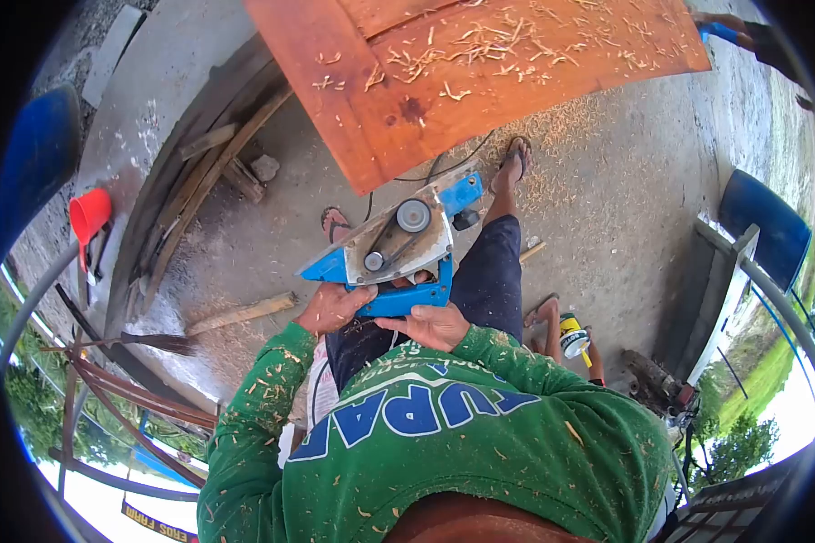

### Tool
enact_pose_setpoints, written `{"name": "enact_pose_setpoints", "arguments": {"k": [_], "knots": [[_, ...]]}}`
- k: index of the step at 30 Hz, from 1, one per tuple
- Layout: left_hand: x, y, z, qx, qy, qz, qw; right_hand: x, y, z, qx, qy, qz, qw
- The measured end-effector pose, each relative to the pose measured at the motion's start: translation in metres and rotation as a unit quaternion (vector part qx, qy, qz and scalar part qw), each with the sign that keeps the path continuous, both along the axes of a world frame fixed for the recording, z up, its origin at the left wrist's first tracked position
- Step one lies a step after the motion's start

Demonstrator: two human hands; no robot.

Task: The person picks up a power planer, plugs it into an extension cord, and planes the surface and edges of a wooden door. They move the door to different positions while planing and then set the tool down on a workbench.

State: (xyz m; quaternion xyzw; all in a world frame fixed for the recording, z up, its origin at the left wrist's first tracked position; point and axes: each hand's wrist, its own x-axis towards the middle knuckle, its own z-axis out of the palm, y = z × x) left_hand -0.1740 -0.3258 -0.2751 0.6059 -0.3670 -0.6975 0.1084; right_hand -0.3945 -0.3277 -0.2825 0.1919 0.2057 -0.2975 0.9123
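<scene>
An electric planer [385,244] is held up in front of my body, tilted, with its belt and two pulleys exposed on the side facing me. My left hand [333,309] grips its blue front end on the left. The fingers of my right hand [430,327] are closed on the lower edge of the blue handle. Beyond the planer, an orange-brown wooden panel [353,118] carries curled wood shavings [489,45]. The panel's near corner hangs just past the tool. A dark cord runs behind the planer.
Shavings litter the concrete floor [598,172]. Wood strips [204,185] lie at left, near a red dipper [89,215]. Another person's hand [729,23] is at the panel's far right. A white-and-yellow can [572,337] stands beside another person's foot [541,310]. A blue barrel [765,222] is at right.
</scene>
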Motion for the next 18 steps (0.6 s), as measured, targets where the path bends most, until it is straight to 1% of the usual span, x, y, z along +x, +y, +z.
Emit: {"name": "enact_pose_setpoints", "arguments": {"k": [1, 2, 3, 5, 7, 8, 10, 12, 13, 15, 17, 18], "knots": [[0.006, -0.004, 0.004, 0.055, 0.007, 0.009, 0.998, 0.006, 0.005, -0.005, 0.0, 0.008, 0.002, 1.0], [0.013, -0.015, 0.012, 0.101, -0.056, -0.077, 0.99, 0.012, 0.009, -0.011, -0.002, 0.017, 0.004, 1.0], [0.019, -0.006, -0.001, 0.001, -0.045, -0.07, 0.997, 0.018, 0.012, -0.017, -0.005, 0.025, 0.005, 1.0], [0.031, 0.02, -0.032, -0.198, -0.025, -0.05, 0.979, 0.029, 0.014, -0.021, 0.003, 0.05, 0.018, 0.999], [0.042, 0.021, -0.045, -0.311, -0.079, -0.123, 0.939, 0.039, 0.013, -0.029, -0.01, 0.07, 0.038, 0.997], [0.054, 0.036, -0.066, -0.328, -0.087, -0.182, 0.923, 0.041, 0.013, -0.033, -0.011, 0.074, 0.037, 0.997], [0.045, 0.026, -0.073, -0.453, -0.055, -0.104, 0.884, 0.042, 0.009, -0.03, -0.028, 0.088, 0.019, 0.996], [0.041, 0.035, -0.085, -0.433, -0.084, -0.149, 0.885, 0.044, 0.004, -0.022, -0.048, 0.1, -0.016, 0.994], [0.039, 0.038, -0.088, -0.421, -0.099, -0.176, 0.884, 0.04, 0.001, -0.023, -0.05, 0.115, -0.001, 0.992], [0.024, 0.021, -0.09, -0.406, -0.107, -0.177, 0.89, 0.026, -0.012, -0.028, -0.057, 0.139, 0.028, 0.988], [0.002, 0.003, -0.089, -0.42, -0.101, -0.143, 0.891, 0.008, -0.024, -0.03, -0.068, 0.171, 0.033, 0.982], [-0.009, -0.005, -0.091, -0.441, -0.091, -0.106, 0.886, 0.001, -0.034, -0.029, -0.074, 0.18, 0.031, 0.98]]}}
